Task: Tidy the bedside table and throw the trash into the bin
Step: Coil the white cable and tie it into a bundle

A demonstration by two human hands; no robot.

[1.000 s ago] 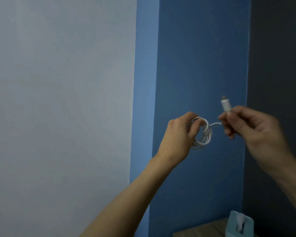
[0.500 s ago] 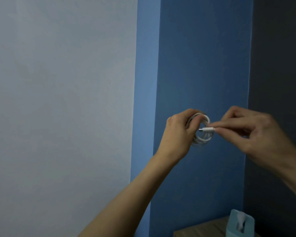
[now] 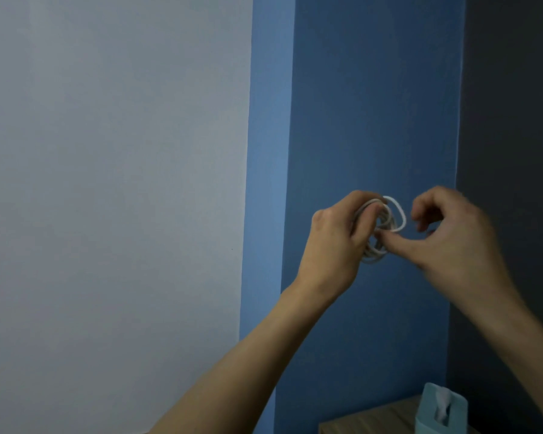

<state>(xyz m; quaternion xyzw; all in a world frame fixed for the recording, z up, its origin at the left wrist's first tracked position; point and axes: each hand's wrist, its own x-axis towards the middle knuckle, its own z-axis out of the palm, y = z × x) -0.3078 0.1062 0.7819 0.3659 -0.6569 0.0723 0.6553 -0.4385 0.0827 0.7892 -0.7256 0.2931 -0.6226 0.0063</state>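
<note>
A white charging cable (image 3: 396,215) is wound into a small coil, held up in the air in front of the blue wall. My left hand (image 3: 334,245) grips the coil from the left, fingers wrapped round its loops. My right hand (image 3: 452,236) is at the coil's right side; its thumb and a fingertip pinch the cable's end at the middle of the coil, the other fingers curled above. The plug itself is hidden by the fingers.
The corner of a wooden bedside table (image 3: 367,419) shows at the bottom right, with a light teal tissue box (image 3: 430,405) standing on it. A pale grey wall (image 3: 113,183) fills the left, a dark panel (image 3: 514,120) the right.
My right hand brought the cable's free end from above the coil into it and has now pushed it through the loops. My left hand kept its hold, almost still.
</note>
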